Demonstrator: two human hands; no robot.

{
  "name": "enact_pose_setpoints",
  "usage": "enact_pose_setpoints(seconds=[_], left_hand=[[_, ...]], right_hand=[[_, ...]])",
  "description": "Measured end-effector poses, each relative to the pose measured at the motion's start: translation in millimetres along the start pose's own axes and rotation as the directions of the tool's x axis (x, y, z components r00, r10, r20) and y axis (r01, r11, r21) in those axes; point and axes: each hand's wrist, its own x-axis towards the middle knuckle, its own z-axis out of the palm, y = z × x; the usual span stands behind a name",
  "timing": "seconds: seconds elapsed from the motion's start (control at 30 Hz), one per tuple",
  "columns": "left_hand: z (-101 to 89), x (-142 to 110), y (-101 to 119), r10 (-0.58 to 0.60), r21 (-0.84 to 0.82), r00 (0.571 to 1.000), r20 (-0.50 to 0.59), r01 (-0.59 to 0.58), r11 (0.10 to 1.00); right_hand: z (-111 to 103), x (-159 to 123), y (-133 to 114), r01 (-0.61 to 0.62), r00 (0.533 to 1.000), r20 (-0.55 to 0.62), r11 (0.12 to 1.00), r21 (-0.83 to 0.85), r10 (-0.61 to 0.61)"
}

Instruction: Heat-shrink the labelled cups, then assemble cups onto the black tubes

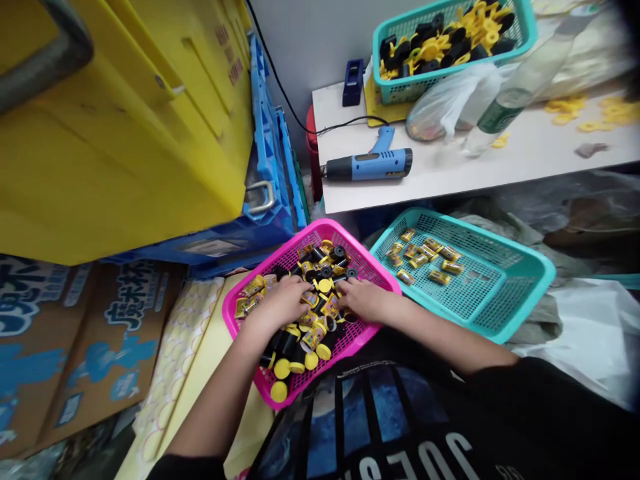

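Note:
A pink basket (231, 301) holds a mixed pile of small cylinders with printed yellow wrappers, black cylinders and round yellow caps. My left hand (284, 301) rests over the left part of the pile, its thumb apart from the fingers and its fingertips among the pieces. My right hand (364, 299) reaches in from the right side, fingers loosely bent and touching pieces. Between my fingertips lies a yellow-capped piece (325, 285); neither hand plainly grips it. My hands partly cover the pieces below them.
A teal basket (520, 283) with several wrapped cylinders stands at right. A white table (360, 197) behind bears a blue heat gun (383, 165), a bottle (500, 110) and a teal basket (450, 72) of black and yellow parts. Yellow bins (150, 133) and cardboard boxes (100, 347) flank the left.

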Motion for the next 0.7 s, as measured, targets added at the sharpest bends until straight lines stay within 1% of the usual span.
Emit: enact_pose_setpoints(seconds=[0.07,0.13,0.2,0.23,0.27,0.3,0.33,0.37,0.4,0.43,0.5,0.53,0.57,0.6,0.63,0.67,0.7], left_hand=[[5.9,-8.6,-11.2,-0.005,0.021,0.998,0.057,0.004,1.0],[3.5,-11.6,-14.5,-0.002,0.033,0.997,0.083,-0.001,0.999],[-5.7,-10.2,-9.8,0.007,0.018,0.998,0.068,-0.008,1.0],[-11.0,-8.1,-4.1,0.012,0.002,0.999,0.051,-0.012,1.0],[-15.5,-5.1,4.0,0.017,-0.019,0.999,0.031,-0.016,1.0],[-18.7,-1.0,14.5,0.025,-0.048,1.0,0.012,-0.025,0.999],[-20.2,4.1,26.8,0.038,-0.081,0.999,-0.009,-0.039,0.996],[-20.3,9.9,40.3,0.06,-0.113,0.998,-0.026,-0.063,0.992],[-19.4,16.0,53.5,0.094,-0.146,0.994,-0.05,-0.101,0.984],[-18.3,21.8,65.3,0.136,-0.15,0.988,-0.078,-0.147,0.978],[-18.7,29.1,79.3,0.21,-0.13,0.968,-0.135,-0.227,0.965],[-21.0,29.0,80.2,0.224,-0.122,0.961,-0.165,-0.245,0.962],[-24.8,25.8,76.8,0.215,-0.12,0.957,-0.193,-0.24,0.963],[-29.5,19.6,69.9,0.181,-0.122,0.957,-0.225,-0.212,0.97],[-34.3,10.6,60.3,0.132,-0.122,0.961,-0.243,-0.165,0.979],[-38.4,-0.3,49.4,0.078,-0.11,0.966,-0.245,-0.108,0.988],[-40.6,-12.4,38.3,0.032,-0.084,0.973,-0.231,-0.053,0.995]], right_hand=[[3.5,13.4,4.0,0.006,1.0,0.027,1.0,-0.022,-0.006],[-5.0,12.4,6.5,0.032,0.998,0.059,0.999,-0.027,-0.03],[-22.1,-4.3,9.6,0.068,0.993,0.099,0.998,-0.01,-0.066],[-31.8,-17.8,12.6,0.053,0.992,0.112,0.998,0.02,-0.055],[-41.0,-34.0,17.5,0.02,0.994,0.109,0.998,0.052,-0.026],[-49.1,-51.9,24.3,-0.066,0.994,0.095,0.991,0.118,0.054],[-55.6,-70.6,33.0,-0.187,0.982,0.045,0.97,0.157,0.182],[-60.3,-88.9,43.2,-0.261,0.961,-0.05,0.951,0.166,0.272],[-63.4,-105.6,54.0,-0.321,0.928,-0.158,0.938,0.127,0.339],[-65.4,-119.8,64.4,-0.381,0.884,-0.262,0.922,0.074,0.387],[-67.0,-137.2,78.9,-0.469,0.797,-0.435,0.883,-0.009,0.419],[-67.1,-139.5,81.2,-0.479,0.768,-0.492,0.878,-0.014,0.411],[-66.8,-137.4,79.8,-0.464,0.753,-0.524,0.886,0.005,0.397],[-65.9,-130.9,74.8,-0.421,0.758,-0.532,0.906,0.04,0.377],[-64.1,-120.4,66.9,-0.357,0.783,-0.517,0.931,0.08,0.345],[-61.3,-106.5,56.9,-0.283,0.82,-0.484,0.952,0.118,0.304],[-57.4,-90.0,45.6,-0.2,0.868,-0.434,0.97,0.141,0.242]])
